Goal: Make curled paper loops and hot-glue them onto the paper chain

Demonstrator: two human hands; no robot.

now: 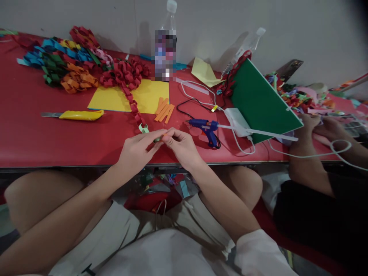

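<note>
My left hand (137,150) and my right hand (180,146) meet near the front edge of the red table (34,130). Both pinch a small light green paper strip (157,138) between their fingertips. It sits at the near end of a red paper chain (130,94), whose last link is a pale green loop (143,128). The chain runs back over a yellow paper sheet (149,96). A few orange paper strips (164,112) lie just beyond my hands. A blue glue gun (207,128) lies to the right of my right hand.
A yellow utility knife (77,115) lies at the left. Piled coloured paper chains (60,63) fill the back left. Two plastic bottles (166,46) stand by the wall. A green board (260,101), white charger and cables (238,122) sit right. Another person's hands (319,128) work at far right.
</note>
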